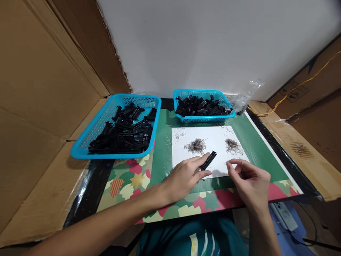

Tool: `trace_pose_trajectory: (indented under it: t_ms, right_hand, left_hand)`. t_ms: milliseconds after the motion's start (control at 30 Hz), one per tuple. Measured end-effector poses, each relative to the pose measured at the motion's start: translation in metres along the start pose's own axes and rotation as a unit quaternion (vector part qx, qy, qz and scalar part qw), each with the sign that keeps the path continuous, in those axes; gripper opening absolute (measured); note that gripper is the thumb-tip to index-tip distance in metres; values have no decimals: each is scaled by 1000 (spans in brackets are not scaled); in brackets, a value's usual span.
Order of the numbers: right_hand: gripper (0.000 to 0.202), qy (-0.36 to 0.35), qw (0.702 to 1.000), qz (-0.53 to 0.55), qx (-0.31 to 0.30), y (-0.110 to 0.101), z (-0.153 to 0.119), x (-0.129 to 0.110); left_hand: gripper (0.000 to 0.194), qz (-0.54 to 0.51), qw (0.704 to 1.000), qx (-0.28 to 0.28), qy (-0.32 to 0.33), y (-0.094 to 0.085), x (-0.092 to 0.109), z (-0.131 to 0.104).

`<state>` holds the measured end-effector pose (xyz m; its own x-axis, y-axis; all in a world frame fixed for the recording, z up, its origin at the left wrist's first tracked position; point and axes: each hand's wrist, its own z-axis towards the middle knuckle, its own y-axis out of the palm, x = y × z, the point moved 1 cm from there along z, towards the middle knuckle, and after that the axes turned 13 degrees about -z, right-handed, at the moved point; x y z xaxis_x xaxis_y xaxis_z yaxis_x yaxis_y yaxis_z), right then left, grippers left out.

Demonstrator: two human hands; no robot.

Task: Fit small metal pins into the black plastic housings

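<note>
My left hand [186,176] is closed round a slim, long black plastic part [209,160], its far end pointing up and to the right over the white sheet [220,170]. Across from it, my right hand [247,177] has thumb and forefinger pinched together. A tiny thin wire piece [225,163] seems to stick out at those fingertips; its exact shape is too small to tell. Beyond my hands, a larger pile of small bent wire pieces [196,145] lies on the sheet, with a smaller pile of similar pieces [232,145] to its right.
A blue basket [93,138] of long black parts stands at left. Another blue basket [205,119] with smaller black pieces stands at the back, beside a clear plastic bag [241,101]. Cardboard [39,71] walls the left side. A power strip [283,215] sits below the table at right.
</note>
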<state>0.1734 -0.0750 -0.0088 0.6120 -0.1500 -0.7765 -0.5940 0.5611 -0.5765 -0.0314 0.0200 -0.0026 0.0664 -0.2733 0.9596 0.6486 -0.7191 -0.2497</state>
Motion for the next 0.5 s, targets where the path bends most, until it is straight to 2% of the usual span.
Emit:
trace_pose_trajectory:
  t_ms: [100,200,333,500]
  right_hand:
    - [23,-2,1000,-7,-5,3,3,-3]
    - [23,-5,998,-23,-51,9,9,-7]
    - [25,3,995,-24,-96,19,18,-11]
    - [26,-17,993,-60,-105,31,19,-15]
  left_hand:
    - [41,152,988,-16,6,-1,0,-1]
    - [38,253,967,-23,17,3,-3,-2]
    - [38,306,951,-33,39,7,-8,-3]
    - [36,311,949,-35,46,7,-8,-3]
